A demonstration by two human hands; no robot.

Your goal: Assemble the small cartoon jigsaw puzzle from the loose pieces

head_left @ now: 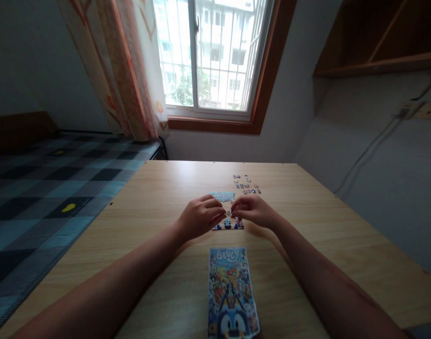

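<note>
Pale blue along its far edge, the jigsaw lies between left hand and right hand, equally near; both hands' fingers curl inward, but whether they pinch anything is unclear.

On the surface, a picture lies before the puzzle, loose pieces behind it, rightward. Left stands a bed.
</note>
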